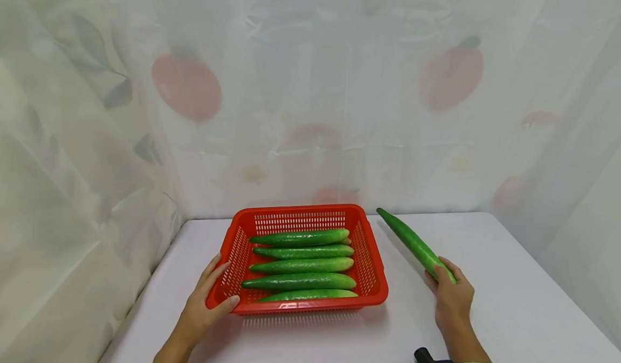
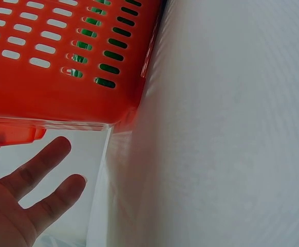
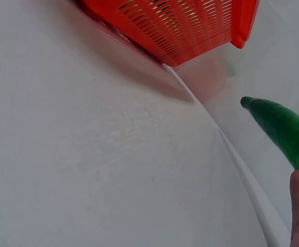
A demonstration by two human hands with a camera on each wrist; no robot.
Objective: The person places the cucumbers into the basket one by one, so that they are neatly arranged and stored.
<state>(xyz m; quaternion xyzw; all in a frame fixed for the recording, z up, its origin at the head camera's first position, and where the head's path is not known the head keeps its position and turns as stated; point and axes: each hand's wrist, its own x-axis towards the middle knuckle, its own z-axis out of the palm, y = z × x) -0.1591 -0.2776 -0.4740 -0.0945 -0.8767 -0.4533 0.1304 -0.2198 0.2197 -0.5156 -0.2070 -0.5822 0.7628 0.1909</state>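
Note:
A red plastic basket with slotted walls stands on the table, and several green cucumbers lie in it side by side. At the basket's front left corner is my left hand, thumb along the front rim and fingers spread beside the left wall. The left wrist view shows those fingers straight, just under the rim. To the right of the basket, my right hand grips another cucumber by its paler near end. Its dark, narrow tip points away to the back left.
The white table reaches back to a pale curtain printed with fruit. More of this sheeting hangs along the left side. A small black object shows at the bottom edge, near the right forearm.

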